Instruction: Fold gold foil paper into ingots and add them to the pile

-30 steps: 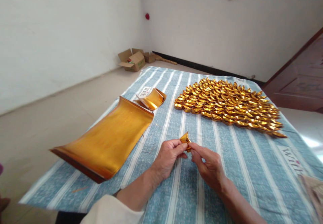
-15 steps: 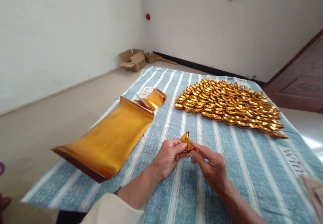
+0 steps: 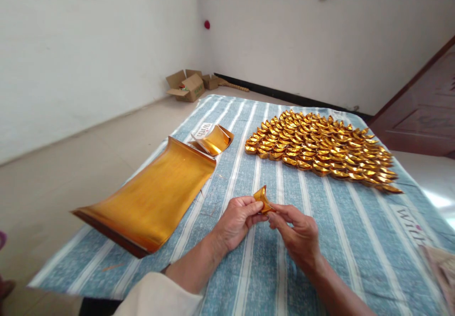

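Between my two hands is a small gold foil paper ingot [image 3: 263,196], partly folded, its pointed end sticking up. My left hand [image 3: 239,220] pinches it from the left with thumb and fingers. From the right, my right hand [image 3: 296,230] grips its lower right corner between thumb and forefinger. The fingertips hide the underside of the piece. Beyond my hands, rows of finished gold paper ingots [image 3: 316,147] are packed close together. To the left lies a stack of large gold foil paper sheets [image 3: 152,195], curled at its ends. A smaller curved gold foil stack [image 3: 215,139] sits behind it.
A blue and white striped cloth [image 3: 227,268] covers the table. An open cardboard box [image 3: 186,87] stands on the floor beyond the far left corner. At the right are a reddish-brown wooden panel [image 3: 423,112] and a beige cloth [image 3: 438,271] by the table's edge.
Both hands keep hold of the paper ingot in nearly the same place. The view has shifted very slightly; otherwise little differs.
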`<state>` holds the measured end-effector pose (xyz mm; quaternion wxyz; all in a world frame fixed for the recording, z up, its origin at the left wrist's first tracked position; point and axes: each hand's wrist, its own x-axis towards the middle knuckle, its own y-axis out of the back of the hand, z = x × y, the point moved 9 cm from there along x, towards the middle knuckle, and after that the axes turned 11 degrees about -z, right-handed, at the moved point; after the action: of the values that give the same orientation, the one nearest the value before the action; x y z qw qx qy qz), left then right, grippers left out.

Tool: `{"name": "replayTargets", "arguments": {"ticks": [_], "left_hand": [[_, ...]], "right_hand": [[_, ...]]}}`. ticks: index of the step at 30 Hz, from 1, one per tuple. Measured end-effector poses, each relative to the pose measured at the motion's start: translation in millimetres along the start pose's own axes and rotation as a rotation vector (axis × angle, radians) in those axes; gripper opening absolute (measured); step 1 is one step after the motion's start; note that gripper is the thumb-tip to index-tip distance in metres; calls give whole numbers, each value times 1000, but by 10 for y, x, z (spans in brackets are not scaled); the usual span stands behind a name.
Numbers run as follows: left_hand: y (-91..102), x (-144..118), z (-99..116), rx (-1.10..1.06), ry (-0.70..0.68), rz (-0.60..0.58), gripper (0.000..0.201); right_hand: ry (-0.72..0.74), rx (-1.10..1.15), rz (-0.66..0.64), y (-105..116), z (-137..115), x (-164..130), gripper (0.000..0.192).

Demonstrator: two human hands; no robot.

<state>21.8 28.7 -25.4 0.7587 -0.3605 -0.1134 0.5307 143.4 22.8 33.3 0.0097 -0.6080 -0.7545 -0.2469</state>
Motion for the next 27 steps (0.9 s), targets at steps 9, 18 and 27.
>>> {"name": "replayTargets", "arguments": {"ticks": [9,18,27], "left_hand": [[-36,-7,-37,23,72,-51,26],[-68,-4,5,81,41,-58,25],[-72,9,122,295,-59,-87,24]], "right_hand": [[-26,31,-98,5,27,35,12],[28,0,-138,11,-7,41,12],[22,70,-112,33,-8,56,10]]}}
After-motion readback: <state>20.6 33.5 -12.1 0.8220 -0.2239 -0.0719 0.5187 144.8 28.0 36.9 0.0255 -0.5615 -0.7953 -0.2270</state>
